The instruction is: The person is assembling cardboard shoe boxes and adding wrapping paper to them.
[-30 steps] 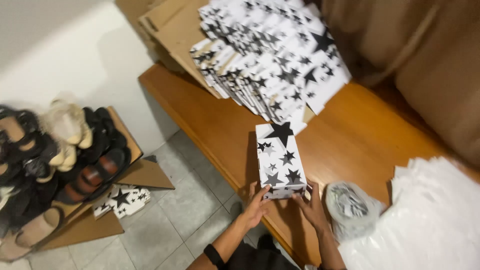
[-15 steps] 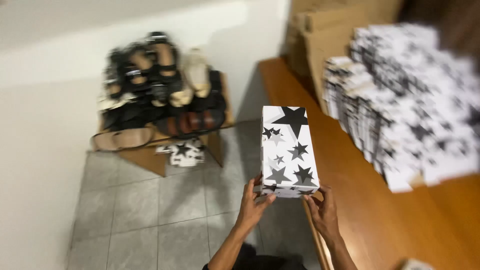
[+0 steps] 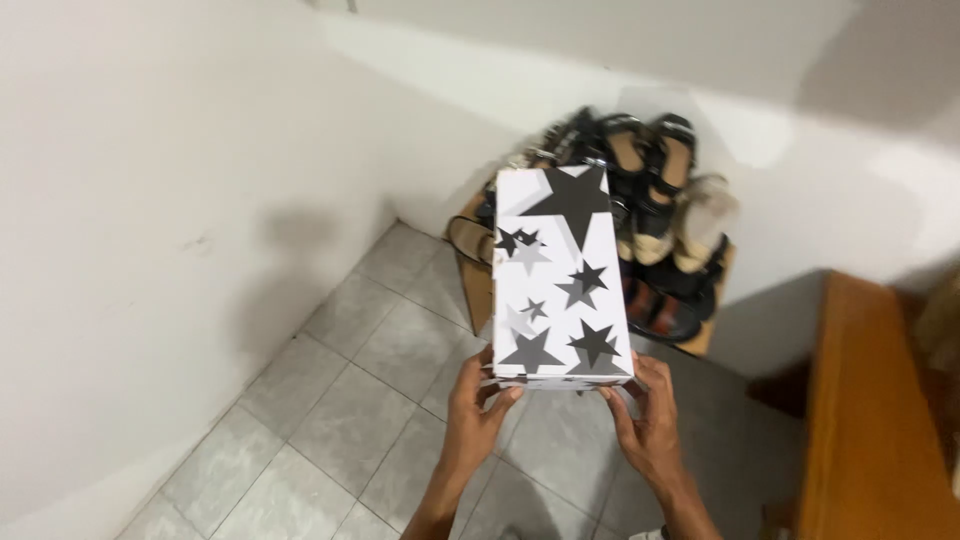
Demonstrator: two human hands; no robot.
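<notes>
I hold a white shoe box (image 3: 560,275) printed with black and grey stars, lid up, out in front of me above the tiled floor. My left hand (image 3: 476,410) grips its near left corner from below. My right hand (image 3: 645,420) grips the near right corner. The far end of the box covers part of a pile of sandals (image 3: 655,215).
The sandals lie stacked on a flattened cardboard stand (image 3: 715,330) in the corner of the white walls. A wooden table edge (image 3: 860,420) runs along the right. Grey floor tiles (image 3: 330,400) spread below the box.
I have turned left, carrying the box away from the table. The stacked star boxes have left the view; the sandal pile now lies straight ahead, behind the box.
</notes>
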